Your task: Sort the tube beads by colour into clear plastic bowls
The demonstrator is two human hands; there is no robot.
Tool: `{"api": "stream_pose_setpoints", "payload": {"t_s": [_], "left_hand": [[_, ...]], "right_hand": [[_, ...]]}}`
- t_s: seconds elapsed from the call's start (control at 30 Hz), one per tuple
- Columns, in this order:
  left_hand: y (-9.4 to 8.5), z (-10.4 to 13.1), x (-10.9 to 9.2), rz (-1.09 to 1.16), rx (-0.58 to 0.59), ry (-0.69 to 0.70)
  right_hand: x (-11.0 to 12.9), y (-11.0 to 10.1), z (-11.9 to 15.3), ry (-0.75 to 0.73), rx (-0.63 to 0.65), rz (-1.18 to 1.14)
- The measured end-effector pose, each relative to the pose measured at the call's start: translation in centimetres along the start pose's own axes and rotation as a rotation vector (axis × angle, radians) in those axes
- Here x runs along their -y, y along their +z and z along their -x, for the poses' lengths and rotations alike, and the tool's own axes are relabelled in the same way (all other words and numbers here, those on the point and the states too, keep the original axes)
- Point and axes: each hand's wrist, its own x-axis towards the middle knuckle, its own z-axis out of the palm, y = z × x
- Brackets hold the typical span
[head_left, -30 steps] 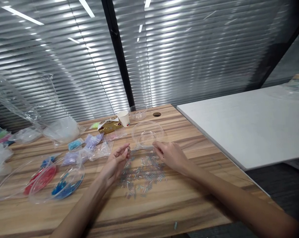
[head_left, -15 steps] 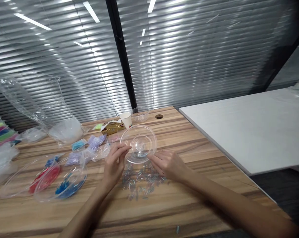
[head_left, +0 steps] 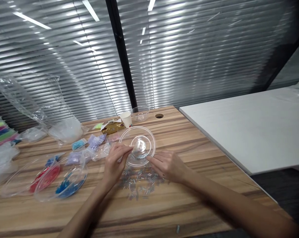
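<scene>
A clear round plastic bowl (head_left: 140, 145) stands at the middle of the wooden table, with some small pieces low inside it. My left hand (head_left: 116, 162) is at the bowl's left side, thumb and fingertips pinched together over its rim; what lies between them is too small to make out. At the lower right of the rim, my right hand (head_left: 167, 166) has its fingers pressed together, and their contents are hidden. Small glassy tube-like pieces (head_left: 144, 181) lie scattered on the table just in front of the bowl, between my hands.
Clear bowls with red pieces (head_left: 46, 178) and blue pieces (head_left: 70, 186) sit at left, near purple packets (head_left: 96, 142). Behind are a gold packet (head_left: 112, 127), a paper cup (head_left: 126, 119) and another clear bowl (head_left: 140, 114). A white table (head_left: 243, 129) adjoins at right.
The central bowl has tipped slightly, its base now facing the camera more. My left fingertips have shifted slightly right; my right hand has moved slightly left.
</scene>
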Motion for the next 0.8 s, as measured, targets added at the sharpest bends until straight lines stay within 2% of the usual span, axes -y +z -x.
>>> {"api": "stream_pose_setpoints", "payload": {"t_s": [0.1,0.2,0.27,0.33,0.4,0.5,0.57,0.67,0.8], "left_hand": [[0.0,0.0,0.0,-0.011,0.003,-0.003],[-0.1,-0.2,-0.3,-0.048,-0.042,-0.001],[-0.3,-0.3,-0.3,-0.068,-0.082,-0.044],[-0.6,-0.5,-0.1,-0.028,-0.057,-0.125],[-1.2,-0.8,0.5,0.069,0.117,-0.218],[-2.0,-1.0,1.5,0.192,0.516,-0.318],[-2.4,-1.0,1.8,0.23,0.66,-0.335],[-2.3,-1.0,1.6,0.254,0.735,-0.319],[-1.8,-0.7,1.3,0.244,0.761,-0.291]], "right_hand": [[-0.1,0.0,0.1,0.021,0.021,-0.002],[-0.4,0.1,0.2,0.074,0.029,-0.008],[-0.7,0.1,0.4,0.146,0.019,-0.004],[-1.1,0.2,0.5,0.234,-0.012,0.003],[-1.4,0.2,0.5,0.315,-0.049,0.01],[-1.7,0.1,0.5,0.404,-0.052,0.008],[-1.8,0.2,0.5,0.43,-0.041,-0.005],[-1.8,0.3,0.6,0.44,-0.033,-0.02],[-1.7,0.5,0.6,0.431,-0.029,-0.016]]}}
